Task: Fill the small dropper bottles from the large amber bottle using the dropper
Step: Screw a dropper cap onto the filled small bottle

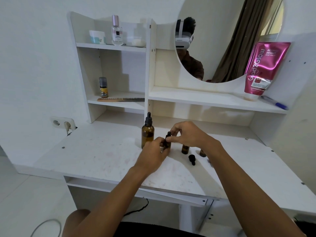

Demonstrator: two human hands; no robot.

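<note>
While the small amber bottle stands upright, black-capped, left hand fingers grip its body and right hand fingertips pinch its dropper cap.

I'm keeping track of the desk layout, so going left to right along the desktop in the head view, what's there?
Wall socket → large amber bottle → small bottle held by both hands → open small bottle → loose dropper cap → another small bottle, partly hidden behind the right forearm.
</note>
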